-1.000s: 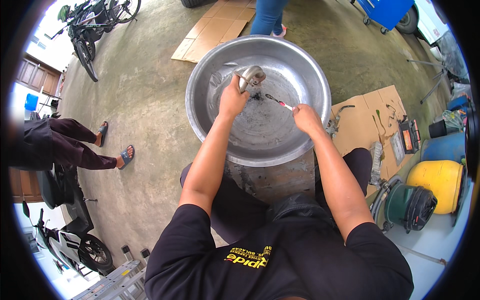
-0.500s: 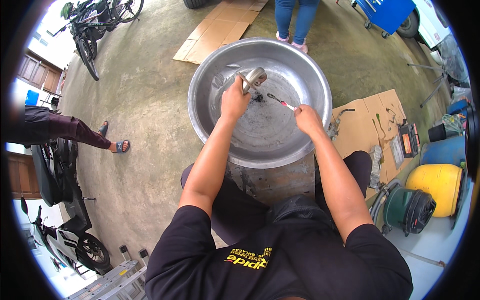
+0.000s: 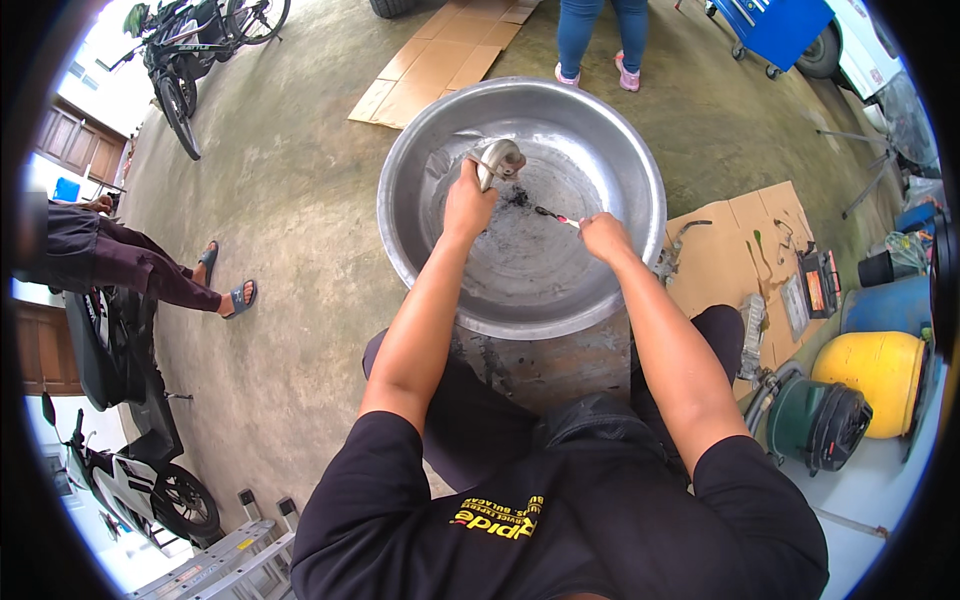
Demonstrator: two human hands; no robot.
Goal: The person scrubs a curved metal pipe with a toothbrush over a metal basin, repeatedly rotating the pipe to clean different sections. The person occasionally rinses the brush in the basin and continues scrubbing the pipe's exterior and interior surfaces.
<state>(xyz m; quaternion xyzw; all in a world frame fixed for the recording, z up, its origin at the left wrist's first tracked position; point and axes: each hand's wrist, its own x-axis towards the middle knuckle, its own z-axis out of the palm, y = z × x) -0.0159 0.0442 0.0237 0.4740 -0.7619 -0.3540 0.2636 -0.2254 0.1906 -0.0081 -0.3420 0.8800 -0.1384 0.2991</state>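
Above a wide metal basin [image 3: 390, 200], my left hand [image 3: 470, 208] is closed around a curved, silver-grey metal pipe fitting [image 3: 491, 168] with a round, brownish open end. My right hand [image 3: 606, 238] pinches the end of a slim, brush-like tool [image 3: 566, 220] with a white and red handle. Its narrow head is dark and points left, a little below and right of the fitting and apart from it. Black residue [image 3: 518, 198] lies on the basin floor beneath the fitting, with grey specks around it.
Cardboard [image 3: 735, 230] at the right carries metal parts and a car battery [image 3: 818, 280]. Beyond the basin stands a person in jeans [image 3: 602, 40]; another in sandals [image 3: 150, 262] is at the left. A yellow drum [image 3: 868, 382] and ladder [image 3: 225, 560] stand nearer.
The fitting has tipped and shifted slightly left. My right hand has drawn a little left and down with the tool. The far person's feet have moved apart, and the left person's leg has shifted.
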